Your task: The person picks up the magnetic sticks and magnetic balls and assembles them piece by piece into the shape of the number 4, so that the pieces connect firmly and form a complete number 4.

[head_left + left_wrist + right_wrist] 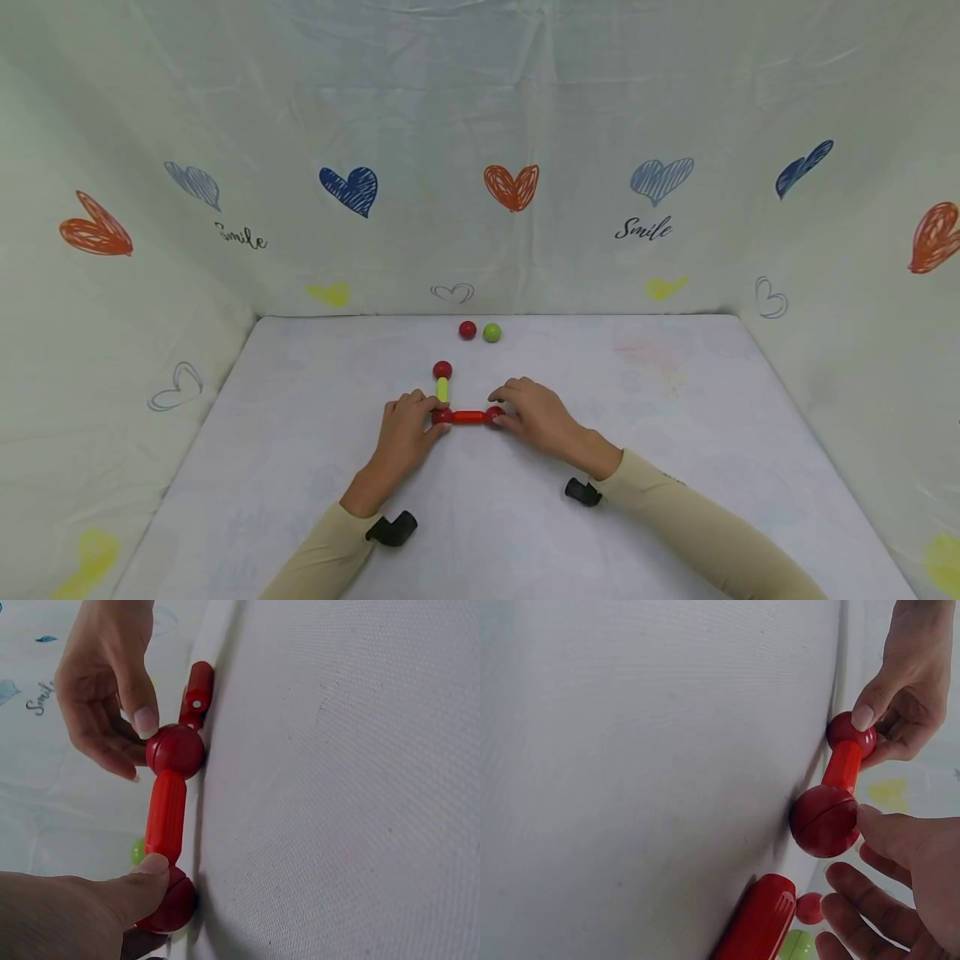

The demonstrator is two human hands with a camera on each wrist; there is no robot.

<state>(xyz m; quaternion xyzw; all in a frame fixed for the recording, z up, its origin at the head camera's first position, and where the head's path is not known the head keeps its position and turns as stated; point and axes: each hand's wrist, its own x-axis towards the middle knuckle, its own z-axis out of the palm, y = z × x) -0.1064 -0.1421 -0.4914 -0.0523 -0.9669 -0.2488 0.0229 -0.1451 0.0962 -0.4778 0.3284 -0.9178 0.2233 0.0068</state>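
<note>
A magnetic-looking ball-and-rod shape lies on the white table in an L. Its corner red ball (442, 416) is pinched between thumb and fingers of my left hand (408, 429). From there a red rod (166, 817) runs right to another red ball (825, 821). My right hand (543, 417) touches that ball with its thumb; the other fingers are spread and stand off it in the right wrist view. A yellow-green rod (442, 389) reaches away from the corner to a far red ball (442, 369).
A loose red ball (467, 330) and a green ball (492, 332) sit near the table's back edge. Close to my right hand lies a red rod (757, 922), hidden in the head view. A heart-printed cloth (431, 242) hangs behind and beside the table (637, 392).
</note>
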